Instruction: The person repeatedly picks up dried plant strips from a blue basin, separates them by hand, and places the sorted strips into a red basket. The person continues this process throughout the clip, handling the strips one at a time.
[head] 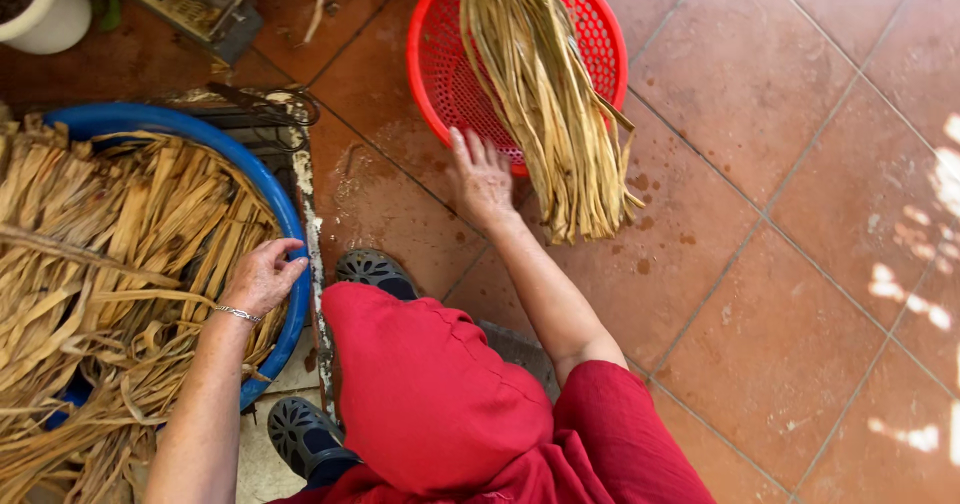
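Observation:
My left hand (262, 276) rests on the rim of a big blue tub (285, 204) at the left, fingers curled over the edge among the dried tan leaf strips (120, 254) that fill it. A silver bracelet circles that wrist. My right hand (480, 176) reaches forward with its fingers spread against the near rim of a red plastic basket (440, 74). A long bundle of tan leaf strips (545, 94) lies across the basket and hangs over its near edge onto the floor, just right of that hand.
The floor is terracotta tile (800, 264) with wet spots near the basket. My red-clothed knees (430, 384) and dark perforated clogs (375, 269) are below. A white pot (50, 9) and a dark metal frame (250, 114) stand at the far left.

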